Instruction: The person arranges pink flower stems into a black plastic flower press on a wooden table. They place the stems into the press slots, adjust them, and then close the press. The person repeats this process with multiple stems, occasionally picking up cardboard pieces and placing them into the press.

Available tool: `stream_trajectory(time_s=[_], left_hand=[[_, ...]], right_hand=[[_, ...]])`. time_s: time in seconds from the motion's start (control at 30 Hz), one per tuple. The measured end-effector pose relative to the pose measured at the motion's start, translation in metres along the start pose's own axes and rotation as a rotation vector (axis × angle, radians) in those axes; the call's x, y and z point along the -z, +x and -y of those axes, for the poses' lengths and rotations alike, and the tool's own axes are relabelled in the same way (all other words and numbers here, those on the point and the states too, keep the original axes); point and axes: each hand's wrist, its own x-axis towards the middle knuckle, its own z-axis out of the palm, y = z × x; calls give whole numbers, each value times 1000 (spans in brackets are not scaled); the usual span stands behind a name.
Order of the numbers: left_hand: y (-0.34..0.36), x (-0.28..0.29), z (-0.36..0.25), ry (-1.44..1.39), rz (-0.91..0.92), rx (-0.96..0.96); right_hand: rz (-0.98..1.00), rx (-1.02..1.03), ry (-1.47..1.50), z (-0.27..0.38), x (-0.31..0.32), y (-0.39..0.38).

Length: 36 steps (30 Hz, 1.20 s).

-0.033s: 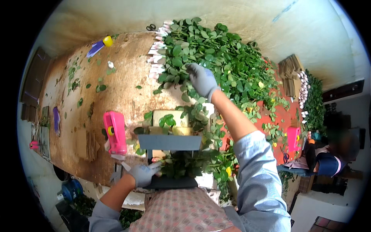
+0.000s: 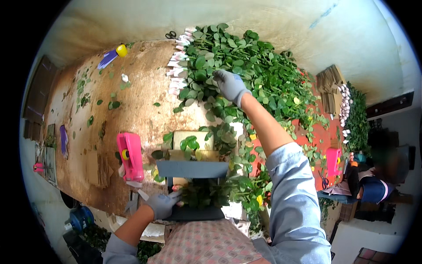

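My gloved right hand point(image 2: 228, 88) reaches into a wide pile of leafy rose stems point(image 2: 259, 61) at the back, fingers curled; what they hold is hidden. Pink-white wrapped heads point(image 2: 176, 72) line the pile's left edge. My gloved left hand point(image 2: 162, 204) is low in front, fingers closed at the flower end of a leafy bunch point(image 2: 202, 191) lying in a dark metal holder point(image 2: 193, 168). Pale blocks point(image 2: 182, 140) with loose leaves sit behind that holder. A pink hand tool point(image 2: 130, 154) stands left of it.
Purple gloves point(image 2: 107, 58), cardboard pieces point(image 2: 96, 171) and scattered leaves lie on the wooden table point(image 2: 74, 149). At right are a red surface point(image 2: 305, 127), more roses point(image 2: 356, 114), cardboard stacks point(image 2: 327, 92), a second pink tool point(image 2: 332, 160), scissors point(image 2: 324, 180) and another person point(image 2: 373, 187).
My right hand has shifted slightly up within the pile. My left hand sits a little lower in the picture, as does much of the table, so the view has tilted slightly.
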Motion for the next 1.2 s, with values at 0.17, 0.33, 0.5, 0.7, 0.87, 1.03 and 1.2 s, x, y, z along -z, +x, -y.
stream_trajectory(time_s=[0.17, 0.33, 0.5, 0.7, 0.87, 1.03, 1.2], left_hand=[[-1, 19, -11, -36, 155, 122], [-2, 18, -11, -80, 132, 146], [-3, 12, -10, -99, 49, 112], [0, 3, -6, -52, 96, 109], [2, 6, -6, -59, 80, 111], [-13, -4, -9, -55, 32, 126], [-5, 18, -19, -82, 248, 238]], right_hand=[[61, -164, -207, -24, -30, 65], [335, -292, -603, -41, -69, 68], [270, -86, -892, -22, -48, 41], [-147, 2, -1047, 9, 78, 24], [-554, 250, -958, 123, 215, -38], [-222, 505, -1017, 213, 175, -145], [307, 461, -970, 204, 69, -269]])
